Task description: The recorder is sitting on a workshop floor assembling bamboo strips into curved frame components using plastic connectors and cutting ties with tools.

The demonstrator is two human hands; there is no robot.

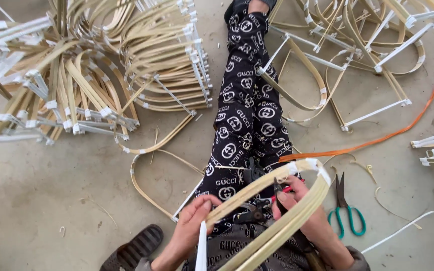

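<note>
A big pile of bent bamboo frames (91, 75) lies on the floor (36, 180), left of the person's outstretched leg (244, 120). Over the lap, the left hand (192, 221) has its grip clamped on a bundle of bamboo strips (272, 208) and a white strip (201, 248). The right hand (307, 211) has its grip closed on red-handled pliers (281, 193) against the bundle. Green-handled scissors (345, 211) lie right of the leg, near an orange strap (403, 130).

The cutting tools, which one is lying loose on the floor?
The green-handled scissors, right of the legs. The red-handled cutter is in the right hand.
</note>
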